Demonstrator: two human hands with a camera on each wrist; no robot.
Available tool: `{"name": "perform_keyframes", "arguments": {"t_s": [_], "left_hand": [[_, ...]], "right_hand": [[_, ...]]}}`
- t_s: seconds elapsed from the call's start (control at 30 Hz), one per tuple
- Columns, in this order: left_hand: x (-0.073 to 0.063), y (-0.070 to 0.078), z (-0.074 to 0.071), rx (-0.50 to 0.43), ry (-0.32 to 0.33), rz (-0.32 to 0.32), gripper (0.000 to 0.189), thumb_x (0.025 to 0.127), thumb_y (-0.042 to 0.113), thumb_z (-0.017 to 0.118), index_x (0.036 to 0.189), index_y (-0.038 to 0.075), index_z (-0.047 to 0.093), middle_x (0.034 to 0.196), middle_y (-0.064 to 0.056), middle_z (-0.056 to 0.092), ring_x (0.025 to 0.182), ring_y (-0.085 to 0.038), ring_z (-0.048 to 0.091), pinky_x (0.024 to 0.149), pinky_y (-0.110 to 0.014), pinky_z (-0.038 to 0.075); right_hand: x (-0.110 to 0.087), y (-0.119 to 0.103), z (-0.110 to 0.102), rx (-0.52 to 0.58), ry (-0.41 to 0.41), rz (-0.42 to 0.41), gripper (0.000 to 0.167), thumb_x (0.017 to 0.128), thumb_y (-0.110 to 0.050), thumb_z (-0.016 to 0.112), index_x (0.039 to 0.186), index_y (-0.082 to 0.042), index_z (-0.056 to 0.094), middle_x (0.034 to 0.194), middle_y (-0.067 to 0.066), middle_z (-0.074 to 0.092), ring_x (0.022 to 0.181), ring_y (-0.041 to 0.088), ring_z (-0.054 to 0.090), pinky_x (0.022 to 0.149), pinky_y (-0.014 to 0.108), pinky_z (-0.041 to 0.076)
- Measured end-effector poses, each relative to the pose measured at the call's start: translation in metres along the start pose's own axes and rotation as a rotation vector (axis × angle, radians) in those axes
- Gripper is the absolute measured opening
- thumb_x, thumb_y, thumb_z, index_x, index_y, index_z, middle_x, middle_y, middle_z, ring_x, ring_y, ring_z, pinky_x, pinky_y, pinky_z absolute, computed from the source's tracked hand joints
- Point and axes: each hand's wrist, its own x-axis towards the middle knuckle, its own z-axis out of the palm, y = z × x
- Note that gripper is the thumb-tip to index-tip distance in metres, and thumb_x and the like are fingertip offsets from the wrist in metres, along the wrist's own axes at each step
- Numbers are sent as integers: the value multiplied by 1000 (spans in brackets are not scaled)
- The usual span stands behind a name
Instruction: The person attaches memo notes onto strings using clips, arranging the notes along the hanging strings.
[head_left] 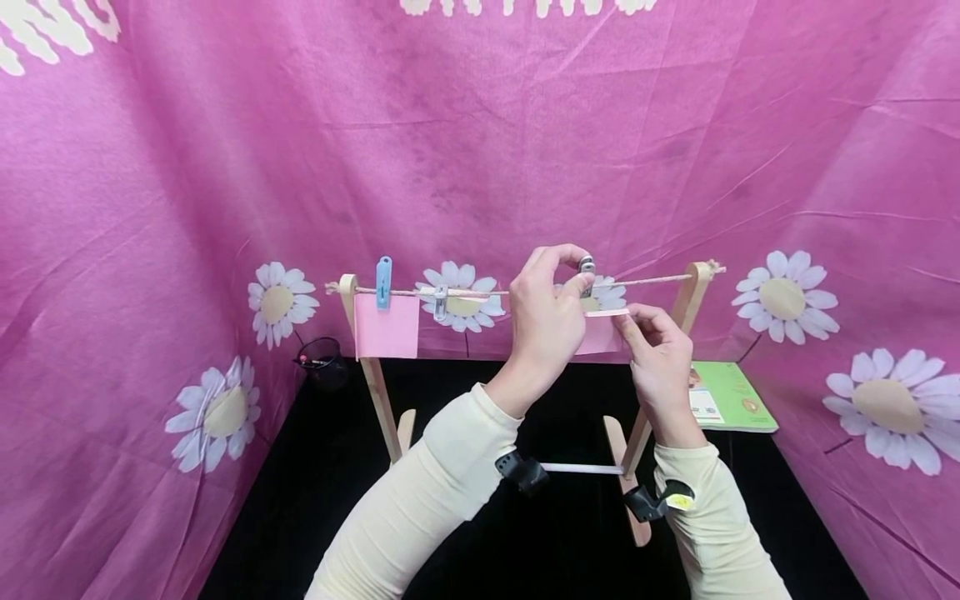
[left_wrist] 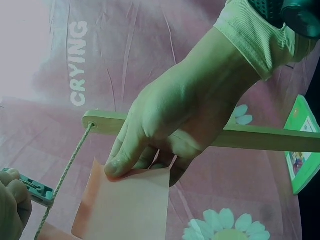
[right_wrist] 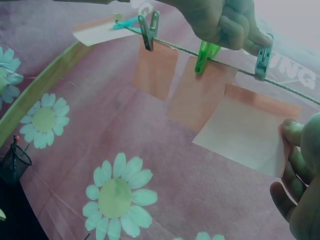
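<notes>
My left hand (head_left: 547,304) pinches a grey clothespin (right_wrist: 263,62) between thumb and finger, its tip right at the rope (left_wrist: 65,172). A square pink sticky note (right_wrist: 242,132) is pinched by its side edge in my right hand (head_left: 662,362), close below the rope. In the head view this note appears nearly edge-on. Farther left along the rope hang other pink notes. A blue clothespin (head_left: 384,283) holds one, a second grey clothespin (head_left: 441,302) another, and a green clothespin (right_wrist: 202,57) a third, which my left hand hides in the head view.
The rope runs between two wooden posts (head_left: 375,392) of a stand on a black table (head_left: 555,542). A black mesh pen cup (head_left: 322,367) is at the back left, a green book (head_left: 738,396) at the right. Pink flowered cloth (head_left: 450,167) surrounds the table.
</notes>
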Motion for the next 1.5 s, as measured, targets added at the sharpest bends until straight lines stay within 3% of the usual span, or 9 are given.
{"name": "perform_keyframes", "arguments": {"t_s": [0.4,0.63,0.77,0.87,1.07,1.5], "left_hand": [[0,0,1,4,12,11,11,88,-2,70,98,3,71,101,-9,69,84,-17,60,65,-15,43],[0,0,0,14,9,8,11,88,-2,70,98,3,71,101,-9,69,81,-16,58,66,-15,41],[0,-1,-1,35,3,4,11,87,-2,70,97,3,72,99,-9,70,77,-16,56,67,-17,40],[-1,-1,-1,48,-9,-3,12,87,-2,70,98,3,72,99,-9,70,83,-19,61,70,-18,41],[-2,-1,-1,78,-33,-11,14,87,-1,71,100,3,72,100,-9,70,93,-21,65,75,-21,43],[0,-2,-2,112,-43,-11,15,87,1,72,102,4,73,99,-9,71,82,-20,61,70,-20,41]], "right_hand": [[0,-1,0,6,-10,2,26,90,9,66,89,-15,74,75,-9,69,69,1,59,67,13,47],[2,-2,1,7,-19,-5,7,90,5,68,95,1,72,77,-8,70,72,1,60,69,13,50],[2,-1,1,10,-20,-4,11,90,4,70,92,-6,73,77,-8,71,72,1,61,69,13,50],[1,-1,1,14,-20,-3,16,90,2,71,90,-14,74,78,-8,71,72,1,61,70,13,50],[1,-2,1,0,-12,2,20,90,5,68,90,-14,74,78,-8,70,72,1,61,71,14,50],[0,-4,0,-38,-10,8,25,90,7,67,88,-17,74,75,-10,69,71,0,60,70,14,48]]}}
